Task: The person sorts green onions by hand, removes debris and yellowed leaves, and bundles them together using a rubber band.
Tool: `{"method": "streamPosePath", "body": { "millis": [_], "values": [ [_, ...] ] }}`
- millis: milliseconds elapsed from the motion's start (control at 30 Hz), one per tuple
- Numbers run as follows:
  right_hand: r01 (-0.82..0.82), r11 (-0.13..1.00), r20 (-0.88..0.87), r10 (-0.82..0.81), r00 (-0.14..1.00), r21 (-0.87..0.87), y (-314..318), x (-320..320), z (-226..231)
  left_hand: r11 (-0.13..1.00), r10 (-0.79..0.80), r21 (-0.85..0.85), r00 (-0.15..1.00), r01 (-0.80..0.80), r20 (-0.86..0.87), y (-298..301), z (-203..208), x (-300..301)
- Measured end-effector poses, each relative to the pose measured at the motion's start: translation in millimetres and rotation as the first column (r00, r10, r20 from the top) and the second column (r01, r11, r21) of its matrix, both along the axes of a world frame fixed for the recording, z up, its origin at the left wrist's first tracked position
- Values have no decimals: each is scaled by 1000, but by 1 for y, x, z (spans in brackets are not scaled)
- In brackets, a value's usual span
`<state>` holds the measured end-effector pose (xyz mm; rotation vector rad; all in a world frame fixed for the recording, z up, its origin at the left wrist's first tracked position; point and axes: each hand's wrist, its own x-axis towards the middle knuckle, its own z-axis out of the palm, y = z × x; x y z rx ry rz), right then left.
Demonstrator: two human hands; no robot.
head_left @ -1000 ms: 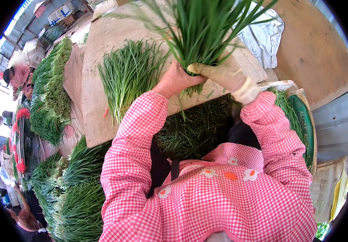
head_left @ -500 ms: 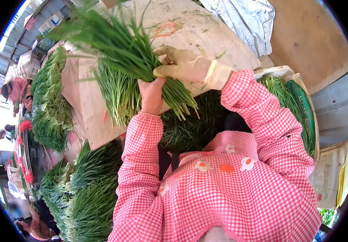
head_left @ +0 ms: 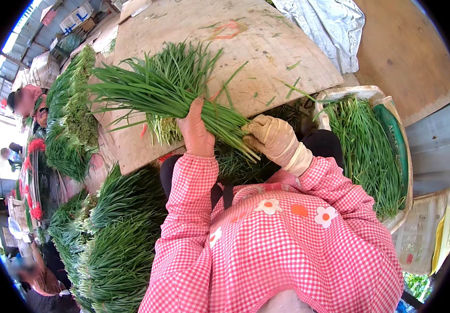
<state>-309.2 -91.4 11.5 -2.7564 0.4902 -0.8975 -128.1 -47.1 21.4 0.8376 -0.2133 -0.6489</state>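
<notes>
My left hand (head_left: 199,129), bare, is closed round the middle of a bunch of long green garlic chives (head_left: 141,94). The leaves fan out to the left and the pale stem ends point down to the right. At those stem ends is my right hand (head_left: 278,142) in a cream glove, fingers curled and pressed on the stems. Behind the held bunch, another heap of chives (head_left: 188,62) lies on the wooden board (head_left: 282,57), partly covered by it. Loose leaves reach from the board toward the crate at right.
A white crate (head_left: 347,93) full of chives stands at my right. Bundled chives (head_left: 118,245) are piled at lower left, more (head_left: 58,120) beyond. An orange-red loop (head_left: 228,29) and leaf scraps lie on the board. Other people (head_left: 38,107) are at the far left.
The held bunch has turned flatter and its leaves have come down from upper left. My right hand has moved from the bunch's middle down to its stem ends.
</notes>
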Motion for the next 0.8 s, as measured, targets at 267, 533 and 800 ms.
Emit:
{"method": "streamPosePath", "body": {
  "millis": [267,533,800],
  "values": [
    [-15,957,-323,113,940,290,-4,-39,-7,999,-9,47,998,6,57,19,-5,0],
    [-50,777,74,4,997,628,-4,-10,48,998,-42,56,992,36,118,21,-5,-18],
    [-105,682,170,-29,985,724,-4,30,-2,994,-70,95,983,54,171,29,3,-41]
  ]
}}
